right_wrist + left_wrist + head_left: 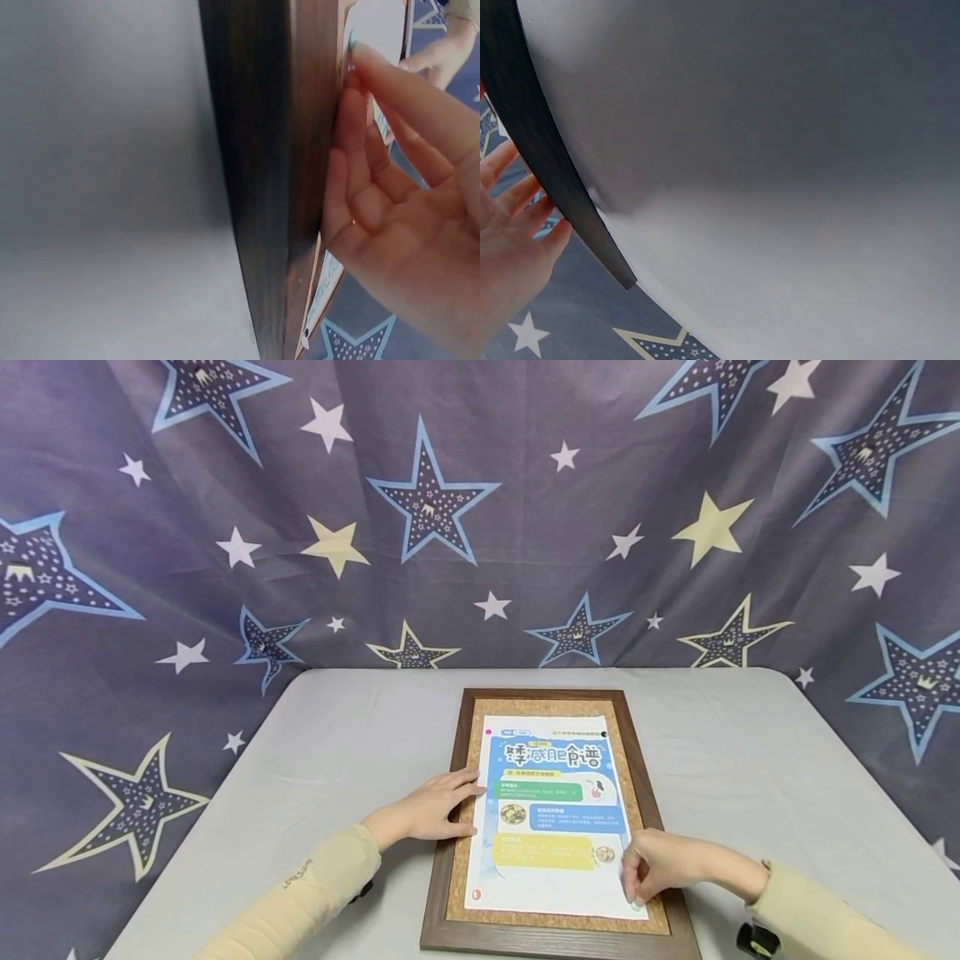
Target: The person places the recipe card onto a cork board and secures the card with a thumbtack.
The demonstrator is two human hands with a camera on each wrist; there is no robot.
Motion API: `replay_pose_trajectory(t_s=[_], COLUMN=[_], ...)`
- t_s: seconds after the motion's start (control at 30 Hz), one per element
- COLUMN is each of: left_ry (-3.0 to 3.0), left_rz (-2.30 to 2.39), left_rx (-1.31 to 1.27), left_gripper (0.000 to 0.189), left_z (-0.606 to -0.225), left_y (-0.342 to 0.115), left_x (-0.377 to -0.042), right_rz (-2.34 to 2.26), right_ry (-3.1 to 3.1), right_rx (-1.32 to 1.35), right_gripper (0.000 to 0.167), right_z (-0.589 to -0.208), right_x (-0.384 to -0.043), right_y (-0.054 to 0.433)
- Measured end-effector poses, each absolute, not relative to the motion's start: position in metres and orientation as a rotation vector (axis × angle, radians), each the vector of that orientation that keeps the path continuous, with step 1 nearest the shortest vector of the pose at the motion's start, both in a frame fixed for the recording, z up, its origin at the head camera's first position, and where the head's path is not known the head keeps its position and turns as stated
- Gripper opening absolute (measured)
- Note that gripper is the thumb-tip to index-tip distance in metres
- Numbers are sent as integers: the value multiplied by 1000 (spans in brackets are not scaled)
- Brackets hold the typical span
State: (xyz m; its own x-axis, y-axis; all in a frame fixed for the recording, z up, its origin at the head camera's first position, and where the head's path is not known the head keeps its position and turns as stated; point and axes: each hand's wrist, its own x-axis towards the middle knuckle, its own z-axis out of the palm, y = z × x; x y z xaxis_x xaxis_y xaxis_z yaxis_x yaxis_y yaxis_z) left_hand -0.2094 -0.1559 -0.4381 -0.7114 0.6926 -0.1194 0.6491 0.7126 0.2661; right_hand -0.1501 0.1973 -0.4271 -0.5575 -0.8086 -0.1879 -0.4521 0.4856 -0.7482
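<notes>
A printed sheet with Chinese text and coloured panels lies on a cork board in a dark brown wooden frame. Spread fingers of my left hand rest over the frame's left side and the sheet's left edge. At the sheet's lower right corner, my right hand pinches a pale green thumbtack, its other fingers curled. The right wrist view shows the thumb right at the tack. A pink tack and a black tack sit at the upper corners.
The framed board lies on a light grey table, reaching toward its front edge. Behind hangs a purple-grey curtain printed with stars. An orange-and-white round spot shows at the sheet's lower left corner.
</notes>
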Motion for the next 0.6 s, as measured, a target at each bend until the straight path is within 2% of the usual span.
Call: replay_pose_trajectory(t_s=[0.3,0.6], left_ry=[2713,2733], left_rz=[306,323], left_rx=[1055,1033], left_gripper=[60,59], left_z=[-440,-439], left_y=[-156,-158], left_x=[-210,-208], right_rz=[-1119,-1120], right_ry=[2068,2222], right_rx=[-1160,-1133], right_gripper=[4,10], right_z=[-430,-428], right_x=[-158,-165], right_y=[203,212])
